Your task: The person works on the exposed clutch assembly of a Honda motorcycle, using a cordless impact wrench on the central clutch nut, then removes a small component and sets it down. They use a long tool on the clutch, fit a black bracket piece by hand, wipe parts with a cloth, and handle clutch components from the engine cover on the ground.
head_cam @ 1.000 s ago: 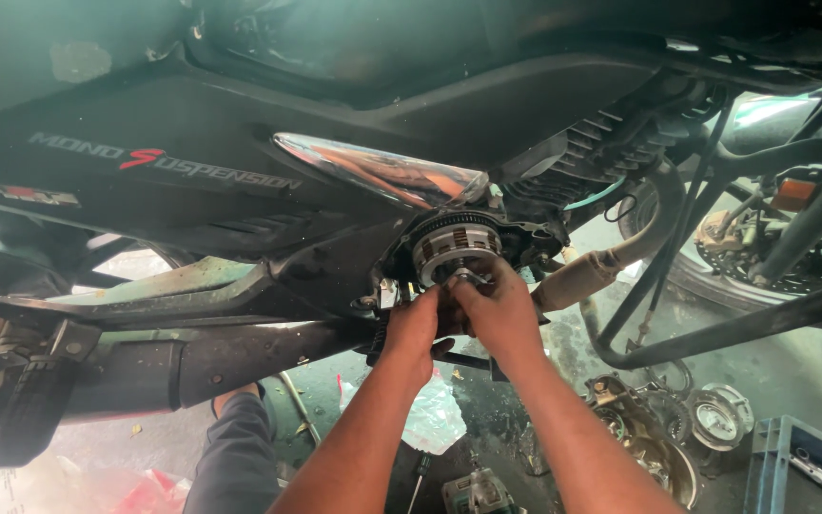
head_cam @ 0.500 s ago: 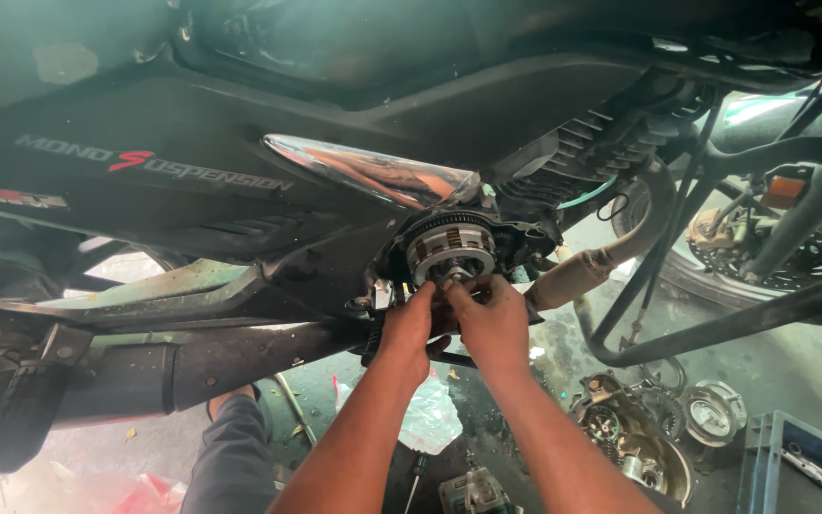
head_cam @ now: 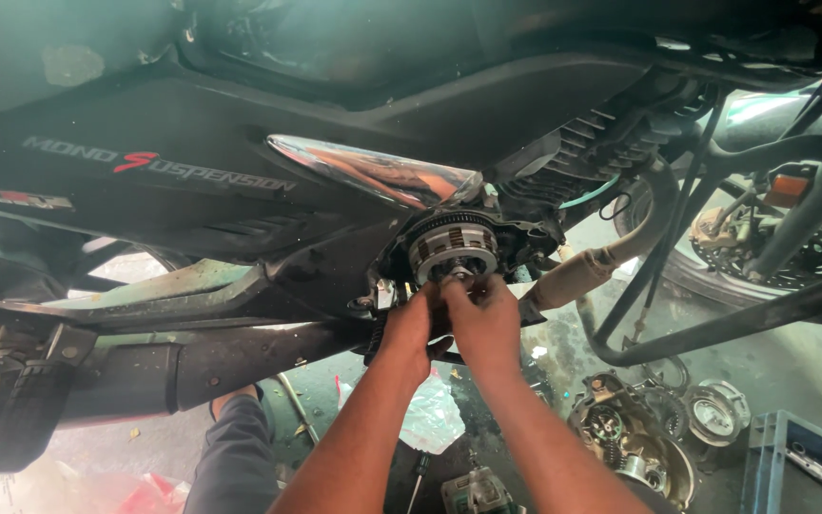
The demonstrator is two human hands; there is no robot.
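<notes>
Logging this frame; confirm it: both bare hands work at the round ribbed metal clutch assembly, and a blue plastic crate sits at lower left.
Wrong side. The head view shows the blue plastic crate at lower right. Both hands, left and right, are at the round ribbed metal clutch assembly.

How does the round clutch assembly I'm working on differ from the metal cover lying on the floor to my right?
The clutch assembly is mounted on the engine, facing sideways; the round cover lies loose on the floor, facing up. Both hands, left hand and right hand, touch the clutch assembly; nothing touches the cover. Both are round, grey metal.
</notes>
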